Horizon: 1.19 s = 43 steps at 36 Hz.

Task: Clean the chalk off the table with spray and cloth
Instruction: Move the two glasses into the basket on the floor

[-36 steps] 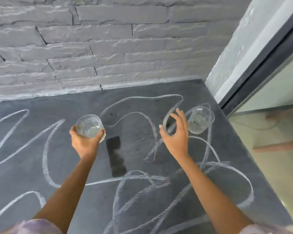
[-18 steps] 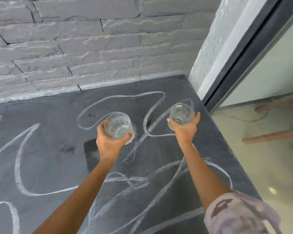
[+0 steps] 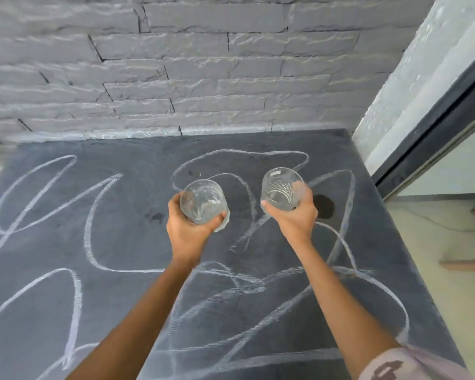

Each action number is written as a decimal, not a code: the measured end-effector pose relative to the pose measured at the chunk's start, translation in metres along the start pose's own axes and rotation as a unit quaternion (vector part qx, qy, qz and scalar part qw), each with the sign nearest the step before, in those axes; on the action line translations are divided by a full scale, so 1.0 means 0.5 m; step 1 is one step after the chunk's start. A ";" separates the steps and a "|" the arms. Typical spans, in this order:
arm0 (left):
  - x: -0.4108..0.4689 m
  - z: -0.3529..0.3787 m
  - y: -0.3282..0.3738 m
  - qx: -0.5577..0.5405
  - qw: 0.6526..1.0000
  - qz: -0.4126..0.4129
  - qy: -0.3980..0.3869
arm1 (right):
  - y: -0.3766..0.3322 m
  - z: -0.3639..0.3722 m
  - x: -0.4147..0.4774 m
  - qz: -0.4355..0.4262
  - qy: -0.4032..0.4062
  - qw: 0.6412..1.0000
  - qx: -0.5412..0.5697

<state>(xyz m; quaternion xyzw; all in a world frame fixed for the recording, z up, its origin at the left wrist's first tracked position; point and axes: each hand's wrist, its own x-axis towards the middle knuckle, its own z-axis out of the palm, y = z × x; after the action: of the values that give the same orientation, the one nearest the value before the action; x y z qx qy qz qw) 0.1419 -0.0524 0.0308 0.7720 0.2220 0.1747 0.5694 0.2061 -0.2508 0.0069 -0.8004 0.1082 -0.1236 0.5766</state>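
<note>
Two hands busy: left hand [image 3: 188, 233] wraps the left glass [image 3: 203, 201], right hand [image 3: 295, 222] wraps the right glass [image 3: 281, 187], near the table's [image 3: 137, 242] far right corner; chalk [image 3: 85, 234] loops across the whole surface. Either glass may slip and shatter — smooth walls, single-handed holds

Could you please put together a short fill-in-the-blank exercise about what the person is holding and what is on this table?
The left hand and the right hand each grip a clear ___.
The scribbles on the dark table are drawn in white ___.
A dark round mark sits on the table beside the ___ hand.
Missing words: glass; chalk; right.
</note>
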 end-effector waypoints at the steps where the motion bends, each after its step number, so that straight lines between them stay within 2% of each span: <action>1: -0.004 -0.024 0.000 0.002 1.000 0.003 0.017 | -0.016 0.021 -0.021 -0.011 -0.021 1.000 0.002; 11: -0.094 -0.305 -0.023 0.016 0.983 -0.001 0.182 | -0.148 0.216 -0.277 -0.088 -0.217 0.970 0.073; 17: -0.244 -0.532 -0.080 0.035 0.953 -0.016 0.301 | -0.219 0.298 -0.519 -0.129 -0.343 0.926 0.087; 24: -0.448 -0.740 -0.159 0.025 0.919 -0.063 0.387 | -0.241 0.346 -0.797 -0.130 -0.438 0.885 0.090; 31: -0.635 -0.858 -0.273 0.043 0.889 -0.152 0.431 | -0.195 0.362 -1.026 -0.154 -0.512 0.843 0.068; 34: -0.693 -0.873 -0.317 0.036 0.869 -0.191 0.455 | -0.167 0.363 -1.088 -0.171 -0.529 0.830 0.044; 43: -0.801 -0.874 -0.504 0.025 0.809 -0.298 0.505 | -0.034 0.448 -1.222 -0.183 -0.629 0.754 -0.044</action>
<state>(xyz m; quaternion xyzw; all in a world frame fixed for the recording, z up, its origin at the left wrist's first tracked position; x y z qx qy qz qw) -0.4593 0.1445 -0.0899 0.4843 0.7020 0.3562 0.3818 -0.2991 0.1482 -0.0901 -0.7266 -0.4225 0.3096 0.4446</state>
